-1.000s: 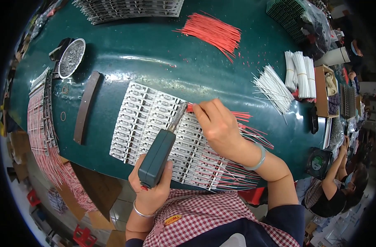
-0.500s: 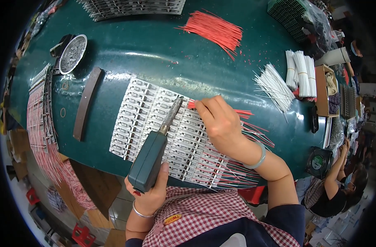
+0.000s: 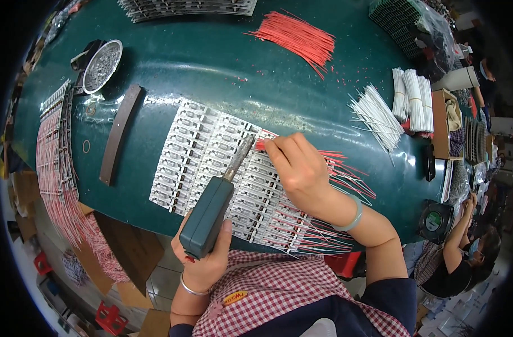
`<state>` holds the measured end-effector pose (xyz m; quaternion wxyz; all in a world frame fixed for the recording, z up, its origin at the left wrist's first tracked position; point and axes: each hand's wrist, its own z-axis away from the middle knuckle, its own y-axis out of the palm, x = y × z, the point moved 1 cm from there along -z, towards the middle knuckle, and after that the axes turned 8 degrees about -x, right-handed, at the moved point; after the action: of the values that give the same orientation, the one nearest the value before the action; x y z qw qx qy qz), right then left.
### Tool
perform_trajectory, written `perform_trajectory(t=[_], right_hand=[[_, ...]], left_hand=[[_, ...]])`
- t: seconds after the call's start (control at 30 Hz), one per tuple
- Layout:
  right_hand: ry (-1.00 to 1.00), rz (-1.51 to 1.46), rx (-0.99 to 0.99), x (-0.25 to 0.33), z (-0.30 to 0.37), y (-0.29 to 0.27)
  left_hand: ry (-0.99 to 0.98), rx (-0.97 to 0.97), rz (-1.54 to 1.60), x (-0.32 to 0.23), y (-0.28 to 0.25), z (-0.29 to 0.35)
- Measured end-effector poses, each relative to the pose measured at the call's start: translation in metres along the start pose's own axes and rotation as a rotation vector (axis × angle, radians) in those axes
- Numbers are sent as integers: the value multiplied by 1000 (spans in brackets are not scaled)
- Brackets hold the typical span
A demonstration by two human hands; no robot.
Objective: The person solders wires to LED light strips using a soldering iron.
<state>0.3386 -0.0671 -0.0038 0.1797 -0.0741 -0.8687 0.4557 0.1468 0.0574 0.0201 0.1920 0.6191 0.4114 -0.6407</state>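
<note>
Head view: the soldering gun [image 3: 207, 216] is held by its dark green body in the left hand [image 3: 203, 264], thumb along one side, with the metal tip [image 3: 239, 159] angled over the far part of the white board panel [image 3: 175, 160]. The panel is laid flat on the counter [image 3: 178, 70], with fine leads [image 3: 324, 238] fanned out beyond its right side. Red wire [image 3: 260, 144] is pinched at the fingertips of the right hand [image 3: 300, 171], just beside the tip; contact between tip and wire cannot be told. Handling, as judged: the gun is likely rigid and moderately heavy, best gripped by the body only, as the tip may be hot. The wire is presumed light, thin and springy, to be taken close to its end so that little bending occurs. The panel is expected to be stiff but brittle, best lifted by its edges, clear of the parts and joints.
</note>
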Motion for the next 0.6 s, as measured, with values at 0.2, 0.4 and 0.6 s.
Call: perform_trajectory(t=[0.2,0.4,0.6], right_hand=[[-19,16,9,1,-1,1],[-46,36,9,0,-2,1],[-61,43,-5,0,-2,2]], left_hand=[[-49,52,-9,3,1,0],[-12,67,-45,-1,3,-2],[5,37,-55,-1,2,0]])
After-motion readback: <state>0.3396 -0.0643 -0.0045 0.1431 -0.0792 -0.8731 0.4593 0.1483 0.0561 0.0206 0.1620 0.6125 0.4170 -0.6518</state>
